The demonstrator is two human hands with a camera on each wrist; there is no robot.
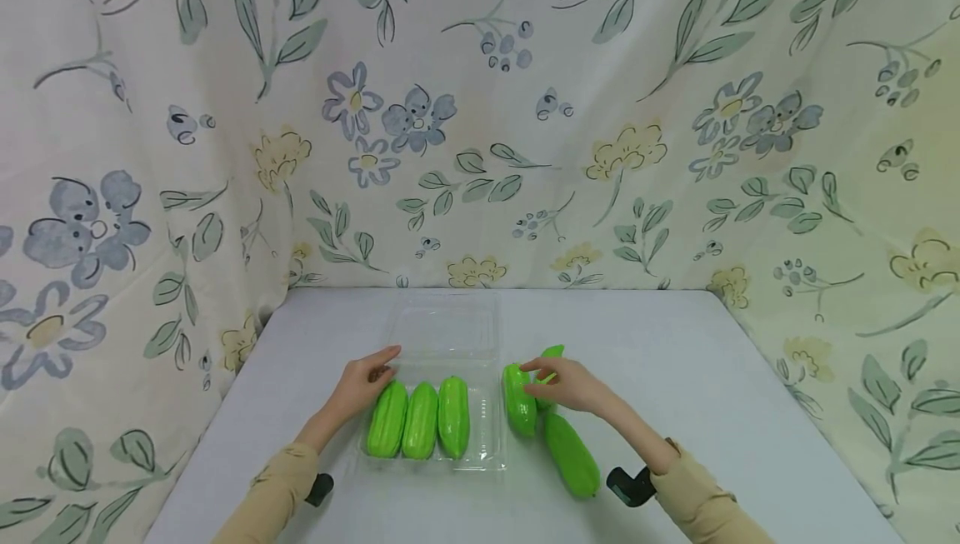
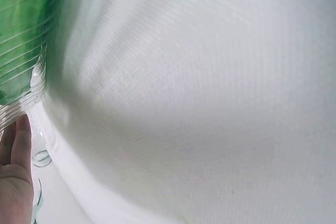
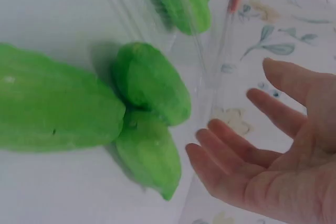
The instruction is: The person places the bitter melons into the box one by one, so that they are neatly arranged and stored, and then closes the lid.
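Observation:
A clear plastic clamshell box (image 1: 487,436) lies with its lid (image 1: 442,323) laid back. Inside, in its left and middle part, three bright green ridged vegetables, cucumber-like (image 1: 422,421), sit side by side. My left hand (image 1: 365,379) is at the box's upper left, its fingertips (image 2: 21,140) against the clear wall in the left wrist view. To the right of the box, a short green vegetable (image 3: 149,83), a smaller one (image 3: 148,153) and a longer one (image 1: 572,454) lie close together. Over them hovers my right hand (image 1: 567,384), fingers spread and palm holding nothing.
The box stands on a white table (image 1: 645,336). Behind and beside it hangs a floral cloth (image 1: 480,111). Dark wrist-camera mounts (image 1: 632,486) sit near both sleeves.

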